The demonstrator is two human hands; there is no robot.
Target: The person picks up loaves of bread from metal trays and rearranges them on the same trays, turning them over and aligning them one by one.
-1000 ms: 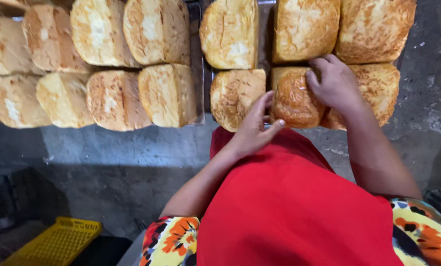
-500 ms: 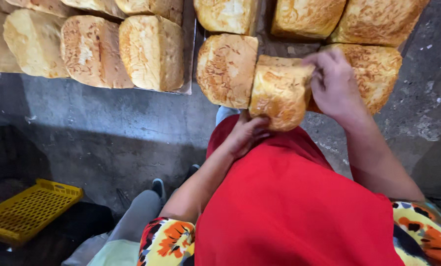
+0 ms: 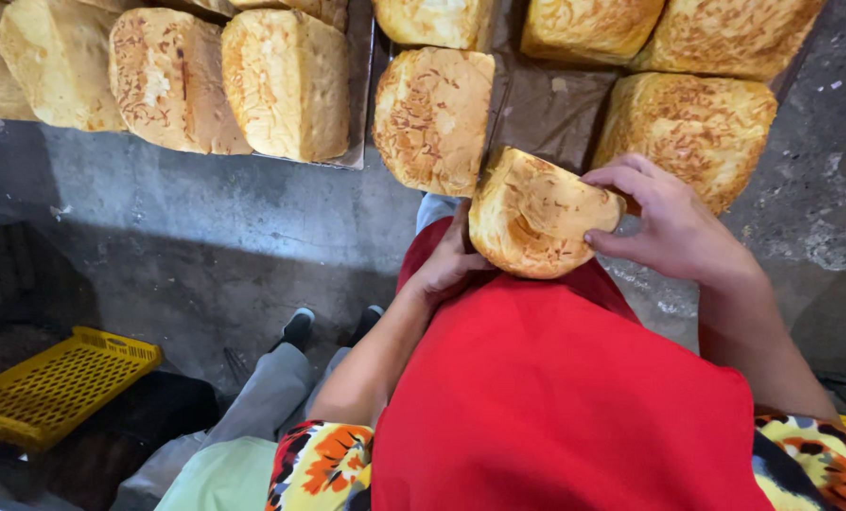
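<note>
I hold a golden-brown bread loaf in front of my red apron. My right hand grips its right side from above with fingers and thumb. Under the loaf's left edge, my left hand supports it, partly hidden by the bread. The loaf is lifted off the dark baking tray, where a bare patch shows between the other loaves.
A second tray of loaves sits at the upper left on the grey concrete ledge. A yellow plastic crate lies on the floor at lower left. Another person's legs in grey trousers and dark shoes stand below the ledge.
My right hand pulled a loaf off the tray and brought it toward my body. My left hand came up under it. The view tilted downward, showing the crate and legs.
</note>
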